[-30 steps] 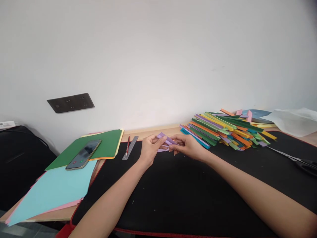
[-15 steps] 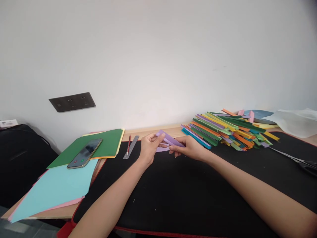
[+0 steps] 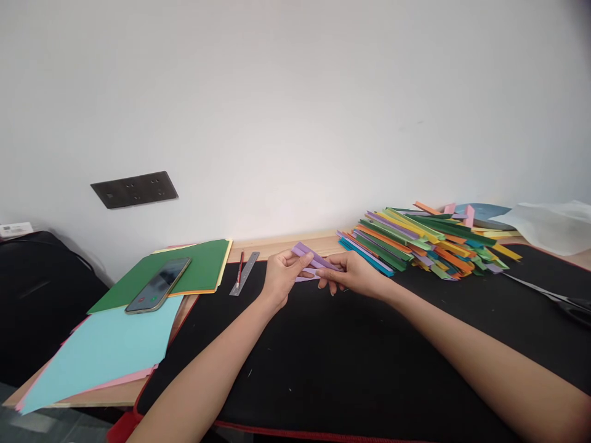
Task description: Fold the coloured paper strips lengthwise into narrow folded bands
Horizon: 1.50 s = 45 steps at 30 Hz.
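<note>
Between my two hands is a strip of purple paper (image 3: 302, 250), creased along its length and held just above the black mat. My left hand (image 3: 282, 275) pinches its left part, thumb on top and fingers behind. On its right part my right hand (image 3: 353, 272) has closed, with the thumb pressed near the middle of the strip. A lower purple flap shows under the fingers; whether it belongs to the same strip I cannot tell. Just right of my right hand lies a large heap of folded paper strips (image 3: 415, 243) in many colours.
The black mat (image 3: 332, 363) has a red edge. Left of it lie green sheets (image 3: 124, 280), a phone (image 3: 159, 286) and light-blue sheets (image 3: 106, 351). A pencil (image 3: 239, 271) and metal ruler (image 3: 247, 271) lie near the wall. Scissors (image 3: 549, 295) rest at the right.
My left hand has shifted slightly right, closer to my right hand, along with the purple strip. My right hand has barely moved.
</note>
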{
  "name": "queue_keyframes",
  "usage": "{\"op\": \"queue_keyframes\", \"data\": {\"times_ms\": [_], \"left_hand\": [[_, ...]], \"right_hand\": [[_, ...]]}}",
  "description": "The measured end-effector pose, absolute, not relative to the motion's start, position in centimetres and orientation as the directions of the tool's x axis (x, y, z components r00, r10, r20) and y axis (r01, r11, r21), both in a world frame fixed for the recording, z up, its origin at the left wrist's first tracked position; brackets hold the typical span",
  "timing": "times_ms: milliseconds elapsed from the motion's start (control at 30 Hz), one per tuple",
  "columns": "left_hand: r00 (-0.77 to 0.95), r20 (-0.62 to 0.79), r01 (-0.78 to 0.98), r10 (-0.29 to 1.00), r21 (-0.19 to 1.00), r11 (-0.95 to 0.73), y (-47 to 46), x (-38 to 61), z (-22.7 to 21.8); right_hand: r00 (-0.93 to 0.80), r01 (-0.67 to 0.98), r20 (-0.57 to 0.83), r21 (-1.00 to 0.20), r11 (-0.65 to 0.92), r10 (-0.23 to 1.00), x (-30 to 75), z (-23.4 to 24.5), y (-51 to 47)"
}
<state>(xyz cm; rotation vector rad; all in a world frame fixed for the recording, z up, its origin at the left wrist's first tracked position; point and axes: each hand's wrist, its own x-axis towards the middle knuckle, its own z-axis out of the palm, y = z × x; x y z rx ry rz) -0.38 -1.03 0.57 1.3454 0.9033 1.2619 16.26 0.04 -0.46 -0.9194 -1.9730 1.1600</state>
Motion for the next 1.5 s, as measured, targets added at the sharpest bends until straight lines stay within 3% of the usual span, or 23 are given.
{"op": "queue_keyframes", "data": {"times_ms": [833,1133,1500], "left_hand": [[0.097,0.218,-0.118,0.971,0.971,-0.206,-0.87,-0.5,0.66],[0.165,0.195,-0.142,0.967,0.975,-0.172,-1.06,-0.38,0.81],[0.073,0.206,-0.145,0.976,0.97,-0.194,-0.7,-0.61,0.47]], "right_hand": [[-0.555,0.24,0.188,-0.896,0.373,0.81,16.22,-0.38,-0.12],[-0.571,0.252,0.203,-0.879,0.405,0.796,16.38,-0.45,0.09],[-0.576,0.287,0.203,-0.857,0.428,0.792,16.34,0.0,-0.32]]}}
